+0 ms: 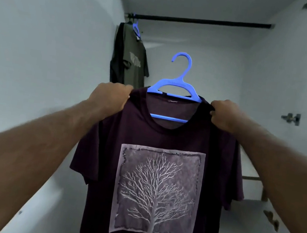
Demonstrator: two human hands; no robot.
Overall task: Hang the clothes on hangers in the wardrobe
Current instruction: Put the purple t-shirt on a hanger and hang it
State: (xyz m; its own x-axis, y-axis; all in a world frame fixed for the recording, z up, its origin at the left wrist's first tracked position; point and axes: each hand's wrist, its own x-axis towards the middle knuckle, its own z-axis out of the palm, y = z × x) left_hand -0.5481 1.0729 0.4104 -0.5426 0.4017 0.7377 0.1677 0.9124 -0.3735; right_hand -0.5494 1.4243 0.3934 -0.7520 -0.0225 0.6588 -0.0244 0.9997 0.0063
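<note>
Shirt (152, 175) sits on its blue hanger (176, 86) — my left hand (110, 96) and right hand (223, 114) pinch its shoulders. Next, I'd lift the hook onto the far rail (201, 21).

Pale block lettering runs sideways across the chest of the olive T-shirt (134, 62) hanging at the left end of the rail (201, 20); it's too blurred to spell out; a fine line of raised writing sits on the blue hanger (177, 84) just below its hook, too small to read; the dark purple T-shirt (102, 168) carries a bare-tree picture in a pale square; inside its collar is a small white neck label (172, 100), unreadable.
</note>
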